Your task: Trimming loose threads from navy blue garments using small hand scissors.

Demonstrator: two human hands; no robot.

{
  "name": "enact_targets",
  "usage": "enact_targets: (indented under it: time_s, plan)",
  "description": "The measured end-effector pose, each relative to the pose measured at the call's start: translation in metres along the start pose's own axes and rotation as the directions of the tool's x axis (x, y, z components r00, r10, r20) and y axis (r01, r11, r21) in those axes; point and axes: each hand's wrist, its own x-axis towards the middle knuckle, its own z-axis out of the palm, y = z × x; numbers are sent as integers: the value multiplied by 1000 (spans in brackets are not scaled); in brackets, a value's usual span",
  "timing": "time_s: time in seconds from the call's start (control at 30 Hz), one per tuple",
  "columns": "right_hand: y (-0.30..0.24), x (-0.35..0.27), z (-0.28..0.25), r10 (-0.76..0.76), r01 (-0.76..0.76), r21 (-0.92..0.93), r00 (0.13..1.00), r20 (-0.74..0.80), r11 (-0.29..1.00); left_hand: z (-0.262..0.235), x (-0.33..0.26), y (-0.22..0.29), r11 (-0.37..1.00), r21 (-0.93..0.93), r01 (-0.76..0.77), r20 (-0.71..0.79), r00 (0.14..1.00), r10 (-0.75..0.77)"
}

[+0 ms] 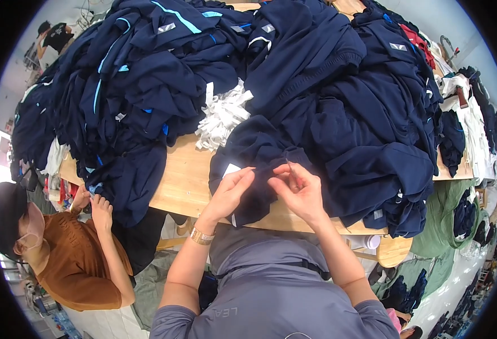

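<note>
Both hands meet over the near edge of the wooden counter (183, 181), where a navy garment (259, 155) lies bunched directly under and between them. The left hand (232, 191) has its fingers curled and pinched on a fold of the dark cloth, just beside a small white tag (231, 169) sewn to it. The right hand (298, 189) is half closed, thumb and fingertips nipping the same fold from the other side, so the two hands almost touch. The garment is deep navy, soft and creased, part of it hanging over the counter's front edge. Behind it rise large heaps of similar navy clothes (339, 96), some with light blue piping, and a bundle of white strips (223, 116). To the left, another person in a brown top (79, 265) handles more navy cloth
</note>
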Motion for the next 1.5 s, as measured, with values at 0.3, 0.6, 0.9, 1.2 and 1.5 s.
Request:
enact_targets:
  time_s: [0.3,0.6,0.9,1.2,1.5]
  plan:
    - [4,7,7,-38,41,-241,999,15,970,8,-1,14,813,568,-128,26,990,138]
    - [3,9,8,82,-69,149,993,-83,986,16,-2,14,892,419,-170,-56,976,212]
    - [14,24,-10,153,-54,626,983,-105,778,19,-2,31,831,532,-162,-95,964,249]
    - [5,23,-14,35,-42,33,979,201,999,19,3,33,718,623,-309,43,931,363]
    - [6,11,-6,-95,129,-222,983,159,966,39,-3,42,337,913,-231,20,849,528]
